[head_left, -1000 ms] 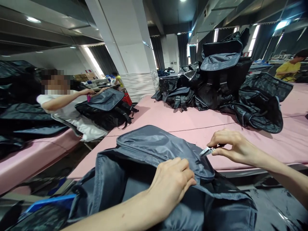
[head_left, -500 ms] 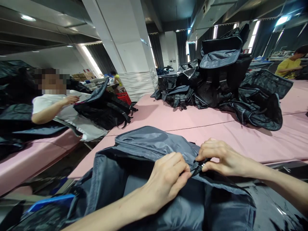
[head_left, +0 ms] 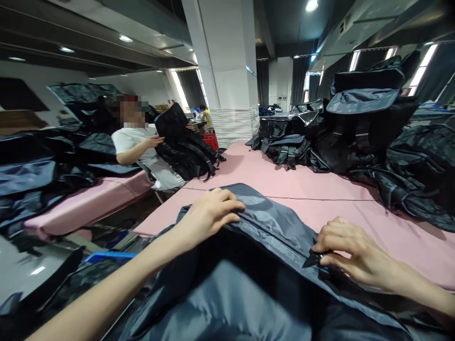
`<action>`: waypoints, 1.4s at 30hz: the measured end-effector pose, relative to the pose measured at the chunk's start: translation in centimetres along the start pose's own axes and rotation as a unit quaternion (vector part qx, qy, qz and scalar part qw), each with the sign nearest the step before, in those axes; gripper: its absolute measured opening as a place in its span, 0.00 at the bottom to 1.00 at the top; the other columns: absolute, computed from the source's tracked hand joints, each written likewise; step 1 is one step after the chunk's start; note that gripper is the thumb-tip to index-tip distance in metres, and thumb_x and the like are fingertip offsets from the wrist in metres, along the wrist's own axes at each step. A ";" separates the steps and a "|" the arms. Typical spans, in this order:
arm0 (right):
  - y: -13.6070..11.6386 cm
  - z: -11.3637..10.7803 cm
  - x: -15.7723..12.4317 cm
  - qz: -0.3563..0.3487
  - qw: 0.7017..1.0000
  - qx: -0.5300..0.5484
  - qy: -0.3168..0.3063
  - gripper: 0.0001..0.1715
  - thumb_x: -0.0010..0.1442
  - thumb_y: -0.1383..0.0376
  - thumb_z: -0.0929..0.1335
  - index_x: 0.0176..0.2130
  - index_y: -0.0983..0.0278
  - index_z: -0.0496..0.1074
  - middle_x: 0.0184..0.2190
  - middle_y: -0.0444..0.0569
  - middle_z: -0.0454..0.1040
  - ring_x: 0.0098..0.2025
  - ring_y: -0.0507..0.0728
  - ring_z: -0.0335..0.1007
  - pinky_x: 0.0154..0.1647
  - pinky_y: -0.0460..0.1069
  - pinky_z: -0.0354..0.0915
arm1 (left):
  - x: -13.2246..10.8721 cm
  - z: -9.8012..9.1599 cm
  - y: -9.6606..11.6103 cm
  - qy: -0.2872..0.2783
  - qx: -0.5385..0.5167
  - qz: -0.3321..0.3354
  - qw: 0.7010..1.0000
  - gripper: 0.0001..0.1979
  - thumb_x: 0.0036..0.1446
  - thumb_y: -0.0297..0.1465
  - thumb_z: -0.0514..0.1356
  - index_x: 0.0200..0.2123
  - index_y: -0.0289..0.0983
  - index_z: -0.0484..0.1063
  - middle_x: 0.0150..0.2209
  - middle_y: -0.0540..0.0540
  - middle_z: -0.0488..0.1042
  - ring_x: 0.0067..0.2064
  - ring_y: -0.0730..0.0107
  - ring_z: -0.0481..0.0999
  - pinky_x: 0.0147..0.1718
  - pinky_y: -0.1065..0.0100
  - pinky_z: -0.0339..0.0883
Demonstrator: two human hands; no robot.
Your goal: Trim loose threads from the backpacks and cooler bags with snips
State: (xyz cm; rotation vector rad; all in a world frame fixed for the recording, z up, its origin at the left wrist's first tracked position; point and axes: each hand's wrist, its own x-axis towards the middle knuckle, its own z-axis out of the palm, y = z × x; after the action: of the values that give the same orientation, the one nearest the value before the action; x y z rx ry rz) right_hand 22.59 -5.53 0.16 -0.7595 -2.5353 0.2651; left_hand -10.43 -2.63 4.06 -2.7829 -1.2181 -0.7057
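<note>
A dark grey backpack (head_left: 227, 293) lies opened in front of me, its grey lining showing and its flap (head_left: 270, 208) spread over the pink table's edge. My left hand (head_left: 213, 213) pinches the seam where flap and opening meet, at the upper left. On the right, my right hand (head_left: 341, 251) is closed around small black thread snips (head_left: 312, 259), whose pointed tip rests at the flap's seam. The fingers cover most of the snips, so whether the blades are apart cannot be seen.
Black backpacks (head_left: 362, 128) are heaped at the right of the pink table (head_left: 245, 166). At left, a co-worker in a white shirt (head_left: 131, 147) handles another black backpack (head_left: 181, 142). More bags (head_left: 28, 175) lie on the left table. A white pillar (head_left: 227, 71) stands beyond.
My left hand has moved left along the seam, away from the snips. My right hand is still on the snips. The view has turned left, and the co-worker's bag flap has shifted.
</note>
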 end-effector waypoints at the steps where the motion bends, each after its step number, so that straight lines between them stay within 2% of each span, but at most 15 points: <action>1: 0.0 -0.2 0.1 -0.001 1.000 0.000 -0.001 0.10 0.61 0.60 0.63 0.37 0.64 0.70 0.29 0.49 0.70 0.32 0.53 0.65 0.36 0.49 0.58 | -0.2 -0.2 -1.0 -0.001 0.022 -0.025 0.999 0.12 0.59 0.37 0.53 0.39 0.39 0.73 0.38 0.45 0.72 0.41 0.66 0.68 0.41 0.66 0.60; 4: -0.1 -0.5 1.2 -0.003 0.999 -0.025 0.021 0.09 0.60 0.61 0.64 0.39 0.63 0.69 0.31 0.49 0.71 0.34 0.54 0.67 0.35 0.49 0.60 | -0.3 -0.2 -2.4 -0.012 0.022 -0.041 0.999 0.10 0.57 0.35 0.55 0.35 0.38 0.74 0.36 0.46 0.73 0.40 0.67 0.69 0.42 0.66 0.60; 6: -0.5 -0.4 2.5 -0.016 0.994 -0.079 0.067 0.07 0.60 0.63 0.64 0.39 0.62 0.69 0.33 0.50 0.72 0.35 0.54 0.67 0.35 0.49 0.60 | 0.2 -0.1 -2.6 -0.023 -0.020 -0.041 0.999 0.09 0.56 0.33 0.55 0.32 0.36 0.74 0.33 0.47 0.73 0.37 0.69 0.69 0.39 0.69 0.60; 10: -1.8 0.4 5.7 -0.073 0.957 -0.223 0.170 0.06 0.59 0.69 0.64 0.38 0.64 0.70 0.30 0.50 0.72 0.33 0.55 0.67 0.34 0.50 0.58 | 1.2 -0.3 -2.5 -0.045 -0.132 -0.094 0.986 0.09 0.54 0.31 0.54 0.26 0.34 0.71 0.25 0.49 0.70 0.29 0.74 0.67 0.31 0.74 0.59; 12: -2.4 0.7 7.2 -0.090 0.937 -0.274 0.195 0.06 0.58 0.70 0.65 0.37 0.66 0.70 0.29 0.50 0.73 0.32 0.54 0.66 0.34 0.50 0.56 | 1.6 -0.5 -2.6 -0.057 -0.157 -0.126 0.978 0.09 0.53 0.31 0.54 0.25 0.33 0.69 0.23 0.50 0.68 0.27 0.74 0.65 0.28 0.74 0.57; 14: -3.0 1.0 8.4 -0.095 0.925 -0.310 0.197 0.06 0.58 0.70 0.65 0.37 0.66 0.71 0.29 0.49 0.73 0.31 0.54 0.64 0.34 0.50 0.55 | 1.7 -0.6 -2.8 -0.062 -0.164 -0.140 0.975 0.09 0.52 0.31 0.54 0.24 0.33 0.69 0.23 0.51 0.67 0.26 0.74 0.64 0.28 0.74 0.56; 21: -3.8 1.7 11.4 -0.126 0.891 -0.400 0.173 0.09 0.59 0.70 0.62 0.38 0.64 0.71 0.29 0.48 0.73 0.30 0.53 0.60 0.33 0.51 0.52 | 1.7 0.0 -3.5 -0.042 -0.167 -0.121 0.978 0.10 0.51 0.32 0.53 0.24 0.34 0.69 0.23 0.50 0.68 0.28 0.73 0.65 0.30 0.73 0.57; 26: -4.8 1.6 11.3 -0.168 0.860 -0.458 0.148 0.15 0.59 0.75 0.59 0.39 0.64 0.71 0.30 0.48 0.74 0.29 0.52 0.62 0.33 0.51 0.53 | 1.7 0.0 -3.7 -0.041 -0.166 -0.131 0.976 0.09 0.51 0.32 0.54 0.25 0.34 0.71 0.24 0.50 0.70 0.29 0.72 0.66 0.29 0.73 0.57; 29: -5.4 1.4 10.7 -0.196 0.842 -0.487 0.123 0.15 0.58 0.75 0.59 0.40 0.65 0.70 0.32 0.50 0.74 0.29 0.53 0.63 0.32 0.51 0.53 | 1.8 0.0 -3.7 -0.042 -0.168 -0.136 0.975 0.09 0.51 0.32 0.54 0.25 0.34 0.71 0.25 0.50 0.71 0.29 0.71 0.67 0.29 0.73 0.58; 31: -5.3 1.3 10.5 -0.192 0.852 -0.474 0.116 0.14 0.58 0.75 0.60 0.40 0.65 0.70 0.32 0.50 0.74 0.30 0.53 0.63 0.32 0.51 0.53 | 1.8 0.1 -3.7 -0.040 -0.167 -0.138 0.975 0.09 0.51 0.32 0.54 0.25 0.34 0.71 0.25 0.50 0.71 0.30 0.71 0.67 0.30 0.73 0.58; 32: -5.1 1.3 10.6 -0.177 0.868 -0.449 0.116 0.13 0.58 0.75 0.60 0.39 0.65 0.70 0.32 0.49 0.74 0.30 0.53 0.64 0.32 0.51 0.53 | 1.7 0.1 -3.7 -0.039 -0.166 -0.136 0.976 0.09 0.51 0.32 0.54 0.25 0.34 0.72 0.26 0.50 0.71 0.30 0.70 0.67 0.30 0.73 0.58; 35: -3.8 1.1 11.0 -0.106 0.939 -0.310 0.106 0.07 0.59 0.70 0.62 0.36 0.64 0.70 0.29 0.48 0.72 0.30 0.53 0.65 0.33 0.50 0.55 | 1.5 0.0 -3.5 -0.038 -0.163 -0.128 0.978 0.09 0.51 0.32 0.54 0.25 0.34 0.72 0.26 0.50 0.72 0.30 0.71 0.68 0.30 0.74 0.59; 37: -2.8 1.1 11.4 -0.072 0.972 -0.205 0.083 0.04 0.59 0.67 0.64 0.36 0.64 0.69 0.30 0.48 0.72 0.32 0.53 0.66 0.34 0.49 0.56 | 1.3 0.0 -3.4 -0.039 -0.159 -0.131 0.978 0.09 0.51 0.32 0.54 0.25 0.34 0.72 0.26 0.50 0.71 0.30 0.71 0.67 0.30 0.74 0.58; 39: -2.0 1.2 11.6 -0.059 0.986 -0.138 0.070 0.05 0.59 0.65 0.65 0.36 0.64 0.69 0.31 0.47 0.72 0.32 0.52 0.66 0.35 0.49 0.57 | 1.2 -0.1 -3.3 -0.039 -0.157 -0.135 0.978 0.09 0.51 0.32 0.55 0.25 0.34 0.72 0.26 0.50 0.71 0.29 0.71 0.67 0.30 0.73 0.58; 42: -1.5 1.5 11.9 -0.055 0.990 -0.110 0.074 0.06 0.59 0.64 0.66 0.36 0.64 0.69 0.30 0.47 0.72 0.32 0.53 0.66 0.35 0.49 0.58 | 1.1 -0.1 -3.1 -0.038 -0.153 -0.139 0.978 0.09 0.51 0.32 0.55 0.25 0.35 0.72 0.26 0.50 0.71 0.30 0.71 0.67 0.30 0.73 0.58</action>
State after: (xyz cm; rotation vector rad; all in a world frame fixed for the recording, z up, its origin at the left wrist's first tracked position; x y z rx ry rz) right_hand 12.40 -0.19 3.92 -0.6880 -2.4797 -0.1059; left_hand -11.96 0.27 4.09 -2.9322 -1.6679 -0.8808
